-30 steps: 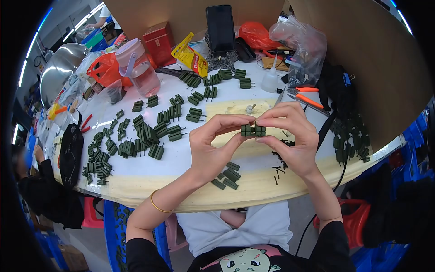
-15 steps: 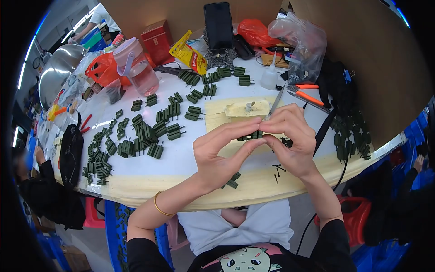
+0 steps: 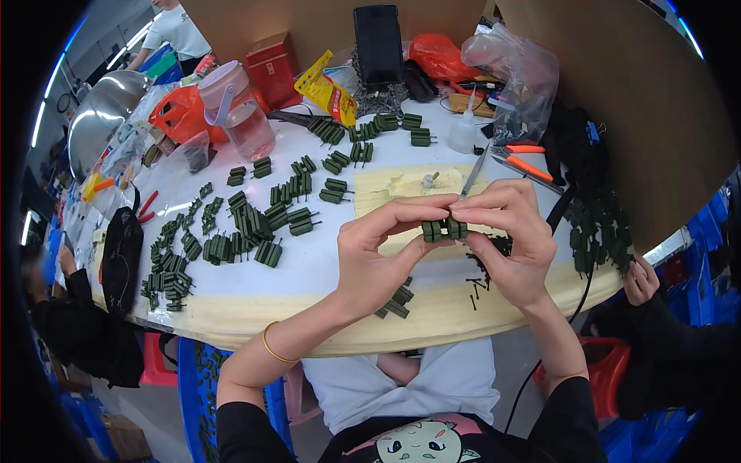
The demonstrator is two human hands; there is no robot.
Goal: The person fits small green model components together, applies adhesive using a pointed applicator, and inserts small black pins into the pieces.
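Between the fingertips of my left hand (image 3: 374,251) and my right hand (image 3: 513,235) is a small dark green plastic block part (image 3: 444,230), ribbed and made of side-by-side segments. Both hands pinch it, thumbs below and fingers on top, above the yellowish mat (image 3: 340,312). Behind my fingers, a slim pointed metal tool (image 3: 472,176) lies by a cream-coloured block (image 3: 401,184). Under my right hand are loose small black pins (image 3: 476,292). More green parts (image 3: 397,302) rest near my left wrist, partly hidden.
Many green block parts (image 3: 251,220) cover the table's left side. Farther back stand a pink-lidded jug (image 3: 245,123), a phone (image 3: 378,46) and a dropper bottle (image 3: 464,133). Orange-handled pliers (image 3: 532,170) lie right. Another person's hand (image 3: 640,280) is at the right edge beside dark green pieces (image 3: 594,231).
The green part has tipped so that more of its segmented face shows between my fingers. My hands have shifted slightly right. Another person's hand has come to the table's right edge.
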